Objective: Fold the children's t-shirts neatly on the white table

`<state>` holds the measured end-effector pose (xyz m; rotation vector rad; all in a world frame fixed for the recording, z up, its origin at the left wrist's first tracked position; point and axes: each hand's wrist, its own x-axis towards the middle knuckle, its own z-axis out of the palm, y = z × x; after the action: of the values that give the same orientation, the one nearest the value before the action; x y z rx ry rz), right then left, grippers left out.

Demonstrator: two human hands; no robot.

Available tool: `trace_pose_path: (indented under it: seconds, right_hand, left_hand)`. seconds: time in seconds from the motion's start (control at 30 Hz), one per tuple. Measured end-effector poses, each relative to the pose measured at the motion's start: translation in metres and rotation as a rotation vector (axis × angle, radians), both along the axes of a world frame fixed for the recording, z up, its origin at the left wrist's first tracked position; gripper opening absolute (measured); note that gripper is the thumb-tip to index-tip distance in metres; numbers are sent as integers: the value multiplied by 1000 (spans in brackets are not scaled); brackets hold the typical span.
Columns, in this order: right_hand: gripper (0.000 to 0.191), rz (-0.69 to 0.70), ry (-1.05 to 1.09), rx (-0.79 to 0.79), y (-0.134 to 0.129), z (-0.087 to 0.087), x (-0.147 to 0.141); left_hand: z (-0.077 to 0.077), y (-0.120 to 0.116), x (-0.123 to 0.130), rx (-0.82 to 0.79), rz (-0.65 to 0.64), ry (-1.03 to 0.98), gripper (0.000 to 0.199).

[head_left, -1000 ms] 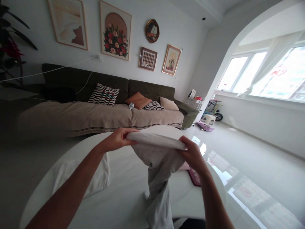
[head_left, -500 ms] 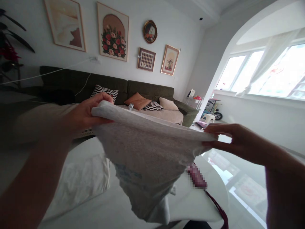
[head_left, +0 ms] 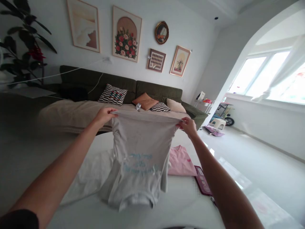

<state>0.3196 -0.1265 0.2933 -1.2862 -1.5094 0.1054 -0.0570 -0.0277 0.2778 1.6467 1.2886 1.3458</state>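
A light grey shirt (head_left: 143,136) with blue lettering hangs upside down, its hem stretched between my two hands and its neckline lowest, over the white table (head_left: 190,203). My left hand (head_left: 106,116) pinches the hem's left corner. At the right corner, my right hand (head_left: 188,125) is closed on the same hem. Behind the shirt to the right lies a pink shirt (head_left: 181,161), flat on the table. A whitish cloth (head_left: 92,173) is spread at the left.
A dark red phone-like object (head_left: 203,181) lies on the table's right side. Beyond the table stands a green sofa (head_left: 158,90) with cushions. A plant (head_left: 26,47) is at the far left, a white stool (head_left: 218,123) at the right.
Both hands have moved farther away, and the grey shirt now hangs spread out, its lettering showing. The pink shirt has come into view. The camera view has shifted left.
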Motion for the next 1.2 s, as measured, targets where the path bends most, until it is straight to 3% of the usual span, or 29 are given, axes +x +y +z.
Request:
trace_pose_path:
  seconds: [0.13, 0.2, 0.27, 0.37, 0.43, 0.53, 0.6, 0.63, 0.67, 0.73, 0.8, 0.87, 0.97, 1.07, 1.13, 1.2]
  right_hand:
    - [34, -57, 12, 71, -5, -11, -2]
    - [33, -76, 18, 80, -17, -23, 0]
    - [33, -83, 21, 66, -33, -46, 0]
    - [28, -87, 21, 16, -65, -110, -2]
    - [25, -89, 18, -51, -89, -171, 2]
    - [21, -13, -75, -337, -124, -267, 21]
    - [18, -21, -231, -460, -139, -311, 34]
    - [21, -24, -305, -510, -143, -323, 36]
    - [25, -13, -369, -550, -142, -327, 34]
    - [29, 38, -443, -580, -130, -318, 15]
    - [32, 74, -461, -539, -107, -300, -22]
    - [38, 54, -495, -484, -82, -290, -63]
    - [46, -31, -573, -560, -59, -302, -100]
    - [52, -78, -621, -672, -61, -331, -100]
    - [54, -66, -641, -699, -71, -347, -92]
    - [55, -53, -665, -706, -79, -354, -86]
  left_hand:
    - [6, -7, -5, 235, 170, -20, 30]
    - [2, -25, -13, 236, 137, 34, 26]
    - [-16, -48, -19, 182, 72, 108, 24]
    - [-76, -88, -20, 75, -37, 206, 16]
    - [-131, -118, -18, -32, -121, 251, 11]
    - [-210, -163, -18, -266, -240, 448, 25]
    - [-240, -186, -20, -446, -323, 611, 33]
    - [-246, -192, -19, -494, -351, 654, 37]
    - [-247, -194, -16, -502, -366, 669, 38]
    - [-237, -183, -1, -412, -351, 635, 31]
    - [-226, -158, 24, -252, -289, 599, 29]
    - [-229, -130, 51, -124, -209, 641, 36]
    - [-261, -106, 74, -96, -160, 834, 48]
    - [-299, -109, 71, -103, -157, 972, 55]
    - [-311, -117, 62, -82, -143, 996, 55]
    - [-309, -122, 54, -94, -183, 994, 59]
